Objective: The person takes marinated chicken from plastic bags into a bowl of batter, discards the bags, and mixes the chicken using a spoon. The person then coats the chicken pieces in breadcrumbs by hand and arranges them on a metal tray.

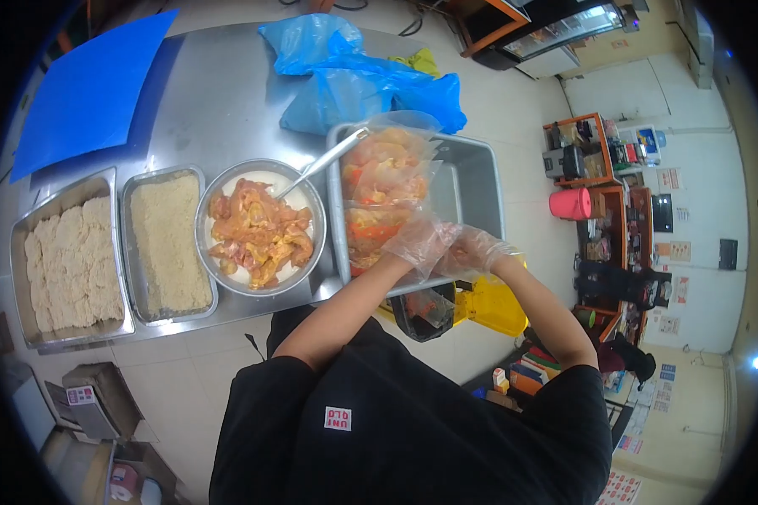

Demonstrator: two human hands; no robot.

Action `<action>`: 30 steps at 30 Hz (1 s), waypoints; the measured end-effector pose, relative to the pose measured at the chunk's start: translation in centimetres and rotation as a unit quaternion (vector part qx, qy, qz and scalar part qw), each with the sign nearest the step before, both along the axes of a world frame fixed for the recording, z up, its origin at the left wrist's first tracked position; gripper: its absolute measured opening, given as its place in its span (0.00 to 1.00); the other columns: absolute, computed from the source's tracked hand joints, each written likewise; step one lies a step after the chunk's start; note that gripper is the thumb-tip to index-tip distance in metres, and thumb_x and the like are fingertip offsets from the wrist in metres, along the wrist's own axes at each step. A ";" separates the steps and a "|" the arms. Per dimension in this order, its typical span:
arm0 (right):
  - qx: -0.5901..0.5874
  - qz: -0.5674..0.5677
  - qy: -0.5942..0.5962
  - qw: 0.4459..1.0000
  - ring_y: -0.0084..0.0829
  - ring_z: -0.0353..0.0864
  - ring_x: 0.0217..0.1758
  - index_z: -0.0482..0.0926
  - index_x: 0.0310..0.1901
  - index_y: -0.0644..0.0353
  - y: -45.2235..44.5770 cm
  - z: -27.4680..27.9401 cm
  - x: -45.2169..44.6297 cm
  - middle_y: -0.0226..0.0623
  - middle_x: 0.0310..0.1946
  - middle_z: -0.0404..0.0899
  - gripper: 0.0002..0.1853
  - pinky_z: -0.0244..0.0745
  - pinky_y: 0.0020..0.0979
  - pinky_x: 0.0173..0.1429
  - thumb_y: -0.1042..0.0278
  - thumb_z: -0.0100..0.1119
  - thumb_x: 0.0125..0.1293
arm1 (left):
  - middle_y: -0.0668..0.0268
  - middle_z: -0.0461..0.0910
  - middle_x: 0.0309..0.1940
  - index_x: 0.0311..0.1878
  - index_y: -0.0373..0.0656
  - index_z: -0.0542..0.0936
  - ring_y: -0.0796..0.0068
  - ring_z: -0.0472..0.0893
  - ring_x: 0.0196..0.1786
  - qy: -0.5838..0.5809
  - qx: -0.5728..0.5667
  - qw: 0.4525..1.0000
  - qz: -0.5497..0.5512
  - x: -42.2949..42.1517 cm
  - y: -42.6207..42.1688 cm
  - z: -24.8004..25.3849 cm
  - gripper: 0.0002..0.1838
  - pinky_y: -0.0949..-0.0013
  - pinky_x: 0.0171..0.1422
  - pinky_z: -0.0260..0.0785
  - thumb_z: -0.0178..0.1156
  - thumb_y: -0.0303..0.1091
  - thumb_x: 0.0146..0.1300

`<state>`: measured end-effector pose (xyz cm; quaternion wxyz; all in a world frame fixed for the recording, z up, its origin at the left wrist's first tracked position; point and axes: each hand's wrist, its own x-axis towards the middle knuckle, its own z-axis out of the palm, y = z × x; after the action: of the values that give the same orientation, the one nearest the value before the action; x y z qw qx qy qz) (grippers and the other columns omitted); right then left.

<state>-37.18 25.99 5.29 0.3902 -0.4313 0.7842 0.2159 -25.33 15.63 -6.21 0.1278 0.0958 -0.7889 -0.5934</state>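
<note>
My left hand (422, 241) and my right hand (477, 250), both in clear plastic gloves, meet over the near side of a grey tub (498, 181). Their fingers are curled together; whatever lies between them is hidden by the gloves. Beside my left hand, clear plastic bags of marinated raw chicken (387, 181) lie along the tub's left half. Left of the tub stands a round metal bowl (202, 244) with raw chicken pieces (261, 223) in white liquid. A metal-handled utensil (333, 156) leans in it, its handle reaching over the tub's rim.
Further left are a tray of pale crumbs (173, 244) and a deeper pan of coated pieces (72, 265). Blue plastic bags (345, 88) lie behind the tub, and a blue board (93, 97) at the far left. A yellow bin (497, 307) stands below the table edge.
</note>
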 end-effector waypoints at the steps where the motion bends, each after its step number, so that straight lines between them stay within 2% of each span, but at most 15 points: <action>1: 0.004 -0.005 0.006 1.000 0.46 0.80 0.61 0.84 0.55 0.52 -0.3 1.9 0.3 0.48 0.57 0.82 0.18 0.76 0.40 0.66 0.58 0.66 0.65 | 0.45 0.85 0.39 0.46 0.40 0.88 0.42 0.84 0.46 0.047 -0.053 0.997 0.010 0.1 0.4 -0.8 0.21 0.47 0.54 0.74 0.52 0.47 0.75; 4: -0.041 0.008 0.069 0.997 0.50 0.82 0.54 0.85 0.49 0.52 1.1 5.2 -0.3 0.50 0.49 0.82 0.13 0.77 0.46 0.60 0.60 0.64 0.64 | 0.43 0.84 0.38 0.48 0.40 0.87 0.41 0.83 0.45 0.097 -0.120 0.988 0.020 0.4 -0.1 -0.9 0.20 0.47 0.53 0.74 0.52 0.45 0.76; 5: -0.107 0.020 0.071 0.992 0.52 0.82 0.50 0.83 0.45 0.55 2.2 6.0 -0.5 0.49 0.42 0.81 0.12 0.77 0.48 0.58 0.58 0.63 0.65 | 0.42 0.83 0.39 0.50 0.40 0.86 0.41 0.83 0.46 0.039 -0.080 0.996 0.007 1.8 -1.1 1.7 0.20 0.47 0.53 0.73 0.51 0.44 0.76; 9: -0.137 0.027 0.074 0.987 0.52 0.82 0.49 0.82 0.44 0.56 2.9 9.6 0.1 0.49 0.42 0.79 0.12 0.77 0.48 0.56 0.57 0.61 0.68 | 0.45 0.85 0.41 0.46 0.41 0.86 0.43 0.84 0.47 -0.096 -0.034 0.995 0.010 3.8 -2.1 4.8 0.22 0.45 0.53 0.74 0.46 0.45 0.78; 13: -0.158 -0.011 0.046 0.986 0.50 0.82 0.55 0.82 0.45 0.57 2.6 12.3 1.0 0.49 0.47 0.79 0.16 0.77 0.46 0.59 0.51 0.60 0.71 | 0.44 0.84 0.39 0.45 0.40 0.86 0.40 0.82 0.45 -0.042 -0.059 0.997 0.017 3.3 -1.4 2.9 0.22 0.45 0.52 0.73 0.47 0.46 0.78; 18: -0.184 -0.002 0.072 0.980 0.47 0.84 0.46 0.82 0.44 0.56 2.8 13.1 1.8 0.46 0.42 0.78 0.15 0.80 0.45 0.54 0.52 0.63 0.70 | 0.45 0.83 0.37 0.44 0.38 0.85 0.42 0.81 0.41 -0.012 -0.066 0.997 0.037 2.7 -1.1 1.4 0.22 0.44 0.48 0.72 0.48 0.45 0.79; 19: -0.207 0.012 0.069 0.976 0.46 0.84 0.45 0.82 0.43 0.56 2.6 13.6 2.0 0.45 0.42 0.78 0.15 0.80 0.45 0.52 0.51 0.63 0.70 | 0.47 0.83 0.40 0.46 0.38 0.84 0.44 0.81 0.43 -0.030 -0.064 0.997 0.024 3.0 -1.3 1.7 0.19 0.46 0.51 0.72 0.49 0.43 0.78; 21: -0.150 0.049 0.076 0.985 0.48 0.85 0.49 0.79 0.57 0.54 0.9 16.4 3.0 0.48 0.45 0.78 0.17 0.80 0.47 0.54 0.55 0.56 0.74 | 0.50 0.82 0.45 0.49 0.39 0.83 0.48 0.80 0.48 -0.077 -0.058 0.995 0.012 3.2 -1.3 2.6 0.15 0.51 0.58 0.72 0.53 0.39 0.76; 22: -0.152 0.053 0.088 0.983 0.46 0.84 0.47 0.80 0.53 0.54 -0.1 18.1 4.0 0.47 0.44 0.78 0.15 0.80 0.46 0.53 0.56 0.56 0.74 | 0.53 0.81 0.45 0.49 0.40 0.83 0.52 0.81 0.48 -0.049 -0.245 0.968 -0.025 2.6 -0.7 -0.4 0.14 0.53 0.56 0.73 0.54 0.39 0.75; 23: -0.157 0.064 0.096 0.981 0.45 0.84 0.46 0.82 0.50 0.55 -1.0 19.4 4.8 0.45 0.43 0.78 0.13 0.81 0.46 0.51 0.57 0.57 0.73 | 0.54 0.81 0.43 0.48 0.41 0.83 0.56 0.81 0.47 -0.048 -0.073 0.996 -0.026 2.0 -0.2 -2.1 0.13 0.55 0.55 0.74 0.55 0.38 0.74; 24: -0.221 0.103 0.090 0.966 0.44 0.84 0.44 0.83 0.42 0.56 -1.0 19.6 4.8 0.44 0.42 0.78 0.11 0.81 0.45 0.48 0.58 0.60 0.71 | 0.56 0.81 0.41 0.47 0.42 0.84 0.60 0.81 0.47 -0.031 0.127 0.991 -0.013 1.5 0.4 -3.8 0.12 0.57 0.54 0.75 0.55 0.38 0.73; 25: -0.228 0.122 0.099 0.961 0.45 0.84 0.45 0.84 0.38 0.56 -1.5 19.5 4.8 0.43 0.42 0.78 0.09 0.81 0.45 0.47 0.59 0.64 0.67 | 0.58 0.80 0.39 0.46 0.43 0.84 0.64 0.81 0.47 -0.012 0.296 0.955 0.016 1.1 1.0 -5.5 0.11 0.59 0.52 0.76 0.56 0.37 0.73; 26: -0.230 0.141 0.102 0.957 0.46 0.84 0.46 0.84 0.40 0.56 -3.1 20.6 6.1 0.44 0.44 0.77 0.09 0.81 0.46 0.49 0.61 0.65 0.66 | 0.57 0.81 0.38 0.45 0.42 0.84 0.64 0.81 0.47 -0.100 0.006 0.994 -0.041 1.9 -1.2 -0.6 0.11 0.60 0.52 0.77 0.56 0.36 0.72; 28: -0.243 0.177 0.092 0.949 0.46 0.84 0.47 0.83 0.43 0.56 -6.2 21.2 8.2 0.44 0.45 0.77 0.10 0.80 0.46 0.50 0.62 0.67 0.64 | 0.56 0.83 0.38 0.45 0.41 0.84 0.64 0.82 0.47 -0.058 -0.136 0.987 -0.054 3.7 -3.1 4.6 0.11 0.61 0.54 0.75 0.55 0.34 0.72; 30: -0.260 0.207 0.067 0.941 0.47 0.83 0.47 0.83 0.44 0.56 -8.6 21.0 10.1 0.43 0.45 0.77 0.10 0.80 0.46 0.51 0.64 0.67 0.64 | 0.56 0.83 0.39 0.46 0.40 0.84 0.65 0.82 0.47 -0.038 -0.135 0.989 -0.045 3.7 -2.9 4.9 0.12 0.61 0.54 0.75 0.55 0.35 0.72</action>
<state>-27.12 17.35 26.32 0.1576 -0.6553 0.7306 0.1095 -21.67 12.71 -1.28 0.0823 0.0646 -0.8696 -0.4825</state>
